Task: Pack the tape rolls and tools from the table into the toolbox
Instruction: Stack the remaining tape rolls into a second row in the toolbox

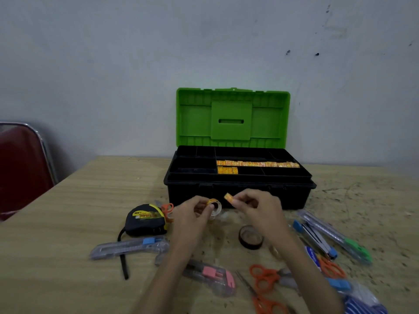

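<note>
Tape roll [214,206], small and clear with an orange-yellow core, sits pinched in the fingers of the left hand [192,211], lifted just in front of the toolbox [238,193] front wall, at 12 o'clock from the person. Right hand [256,207] pinches a second small orange roll [228,197] between thumb and fingertips, just to the 2 o'clock side of the first; the two rolls are close but appear apart. Toolbox stands open, green lid [233,116] upright, black tray [195,164] divided into compartments; a row of orange rolls [257,164] already fills the long middle compartment, with a few more in the one just nearer. Judgement: the placing step is in hand, and most tools are still to be packed. Risks: both grips are fingertip pinches on small smooth rolls, so either could slip and roll off among the clutter or under the box edge; a roll dropped short would strike the tray rim and bounce out. Black tape roll [250,236] lies at 5 o'clock of the hands, directly under the right forearm, and could be swept by it. Tape measure [146,219] at 9 o'clock, wrapped cutters [129,247] and orange scissors [267,277] nearer the person are well apart from the reach path.
</note>
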